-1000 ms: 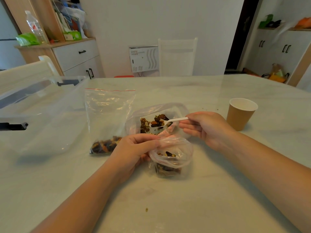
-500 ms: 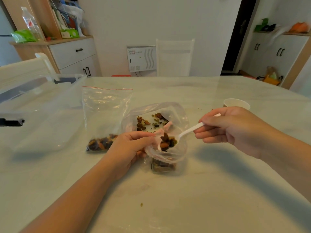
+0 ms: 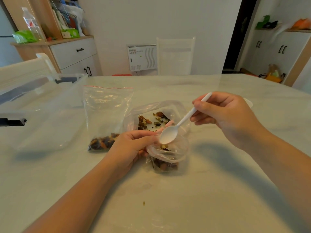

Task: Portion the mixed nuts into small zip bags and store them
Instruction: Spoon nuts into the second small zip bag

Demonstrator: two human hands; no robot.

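My left hand (image 3: pixel 130 147) pinches the rim of a small zip bag (image 3: pixel 168 158) that stands open on the table, nuts in its bottom. My right hand (image 3: pixel 223 116) grips a white plastic spoon (image 3: pixel 170 134), tipped bowl-down over the bag's mouth, with a few nuts falling from it. Behind the small bag lies the large open bag of mixed nuts (image 3: pixel 154 118). A filled zip bag with a red seal (image 3: pixel 106 115) leans to the left, nuts at its bottom.
A clear plastic storage box (image 3: pixel 38 106) stands on the table at the left. The rim of a paper cup (image 3: pixel 249 103) shows behind my right hand. One stray nut crumb (image 3: pixel 143 203) lies on the marble table (image 3: pixel 185 199) in front. White chairs stand around.
The spoon carried nuts from the large bag to the small bag and tipped over; its bowl is now empty. My right hand rose and hides most of the cup. My left hand stayed put.
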